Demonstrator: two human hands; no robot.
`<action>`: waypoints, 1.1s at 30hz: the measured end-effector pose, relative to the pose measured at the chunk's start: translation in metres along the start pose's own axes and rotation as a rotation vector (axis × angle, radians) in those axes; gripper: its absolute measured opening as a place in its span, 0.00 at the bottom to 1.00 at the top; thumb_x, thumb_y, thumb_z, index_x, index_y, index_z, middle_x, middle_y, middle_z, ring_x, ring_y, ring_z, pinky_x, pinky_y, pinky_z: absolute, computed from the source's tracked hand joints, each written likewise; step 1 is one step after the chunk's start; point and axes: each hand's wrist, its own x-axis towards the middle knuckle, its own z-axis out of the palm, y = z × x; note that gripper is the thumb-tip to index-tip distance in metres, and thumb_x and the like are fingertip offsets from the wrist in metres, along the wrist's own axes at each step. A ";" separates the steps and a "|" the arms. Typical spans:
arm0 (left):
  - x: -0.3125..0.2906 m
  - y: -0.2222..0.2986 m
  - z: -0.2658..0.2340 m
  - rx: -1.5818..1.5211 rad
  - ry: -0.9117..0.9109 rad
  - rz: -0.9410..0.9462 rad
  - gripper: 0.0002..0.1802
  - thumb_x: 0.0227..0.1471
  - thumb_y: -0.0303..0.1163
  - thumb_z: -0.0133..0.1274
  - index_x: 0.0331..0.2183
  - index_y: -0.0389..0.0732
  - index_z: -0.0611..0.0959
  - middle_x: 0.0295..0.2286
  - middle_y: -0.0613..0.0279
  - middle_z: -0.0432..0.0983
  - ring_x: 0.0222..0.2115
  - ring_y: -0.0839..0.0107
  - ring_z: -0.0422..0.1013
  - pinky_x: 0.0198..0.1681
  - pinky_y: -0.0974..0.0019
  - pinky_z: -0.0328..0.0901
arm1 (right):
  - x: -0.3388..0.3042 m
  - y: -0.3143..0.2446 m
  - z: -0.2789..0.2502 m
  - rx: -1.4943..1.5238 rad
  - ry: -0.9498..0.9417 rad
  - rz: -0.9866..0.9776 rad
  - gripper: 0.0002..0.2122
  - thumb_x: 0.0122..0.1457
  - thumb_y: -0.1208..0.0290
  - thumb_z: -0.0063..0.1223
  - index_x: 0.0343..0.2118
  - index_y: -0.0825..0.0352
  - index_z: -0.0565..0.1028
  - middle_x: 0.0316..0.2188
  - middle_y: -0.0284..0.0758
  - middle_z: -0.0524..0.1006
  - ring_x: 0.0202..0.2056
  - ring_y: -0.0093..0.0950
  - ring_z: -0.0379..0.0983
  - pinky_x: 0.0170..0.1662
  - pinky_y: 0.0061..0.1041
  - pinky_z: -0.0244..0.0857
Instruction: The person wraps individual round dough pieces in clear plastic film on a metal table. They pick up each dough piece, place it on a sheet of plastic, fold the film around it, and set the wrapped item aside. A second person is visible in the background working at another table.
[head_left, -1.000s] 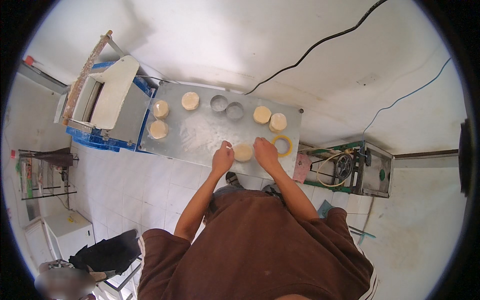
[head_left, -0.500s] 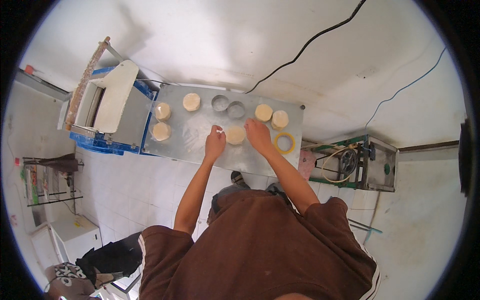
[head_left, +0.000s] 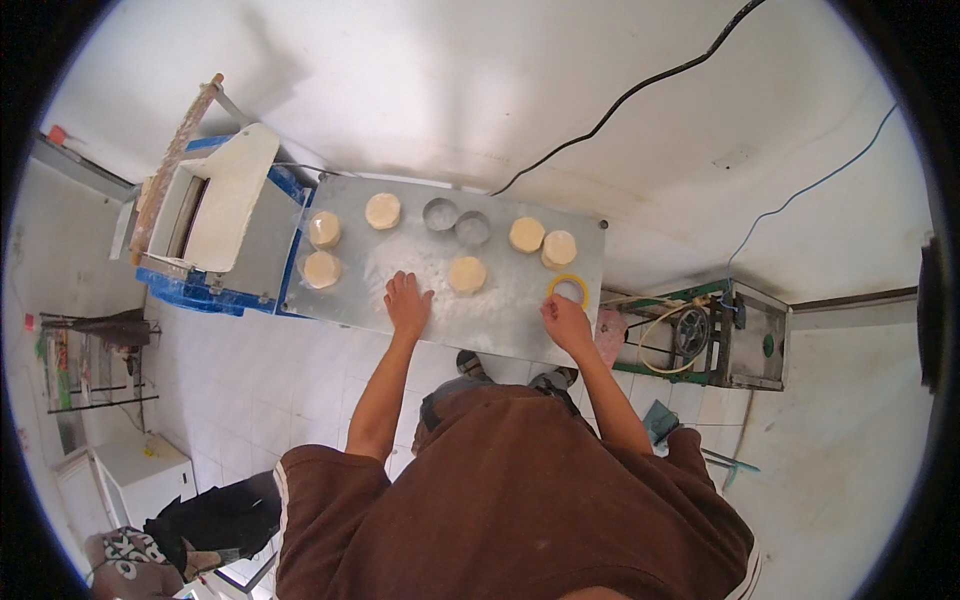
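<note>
L hand (head_left: 408, 304) wide over floury tbl (head_left: 490, 322); R hand (head_left: 567, 322) at yellow ring (head_left: 567, 279), can't tell if gripping; best pinch edge lightly.

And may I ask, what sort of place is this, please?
Probably a small dough or pastry workshop. Pale round stacks that look like dough stand on a metal table dusted with white powder, perhaps flour, and a blue-and-grey machine resembling a dough roller stands at its left end.
</note>
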 end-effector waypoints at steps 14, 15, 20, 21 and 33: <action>-0.016 0.043 -0.096 -0.668 0.266 -0.157 0.04 0.63 0.25 0.53 0.39 0.36 0.79 0.38 0.52 0.82 0.40 0.54 0.78 0.47 0.58 0.71 | -0.048 0.008 -0.030 0.398 -0.032 0.106 0.12 0.66 0.63 0.55 0.44 0.66 0.79 0.36 0.37 0.84 0.38 0.32 0.82 0.42 0.32 0.74; -0.026 0.052 -0.112 -0.717 0.298 -0.088 0.03 0.63 0.24 0.53 0.38 0.36 0.79 0.38 0.52 0.83 0.40 0.56 0.79 0.47 0.59 0.71 | -0.043 -0.007 -0.032 0.552 -0.107 0.117 0.12 0.67 0.62 0.55 0.45 0.66 0.78 0.37 0.36 0.84 0.39 0.30 0.82 0.42 0.31 0.75; -0.064 0.111 -0.144 -0.917 0.068 0.029 0.04 0.55 0.18 0.58 0.34 0.37 0.81 0.36 0.56 0.82 0.40 0.60 0.78 0.48 0.61 0.70 | -0.032 -0.091 -0.044 0.973 -0.449 0.108 0.15 0.70 0.61 0.53 0.49 0.69 0.76 0.44 0.35 0.80 0.43 0.29 0.80 0.46 0.32 0.76; -0.067 0.120 -0.143 -0.879 0.021 0.101 0.08 0.51 0.17 0.58 0.35 0.38 0.81 0.36 0.56 0.81 0.40 0.58 0.78 0.47 0.58 0.70 | -0.032 -0.105 -0.043 0.982 -0.460 0.119 0.15 0.70 0.62 0.53 0.49 0.69 0.75 0.45 0.36 0.80 0.42 0.29 0.80 0.47 0.31 0.76; -0.086 0.125 -0.158 -0.987 -0.062 0.020 0.23 0.54 0.35 0.65 0.45 0.35 0.73 0.37 0.50 0.75 0.41 0.56 0.74 0.47 0.56 0.68 | -0.013 -0.126 -0.013 0.806 -0.379 -0.087 0.05 0.68 0.75 0.53 0.40 0.72 0.76 0.36 0.36 0.81 0.39 0.24 0.79 0.42 0.26 0.77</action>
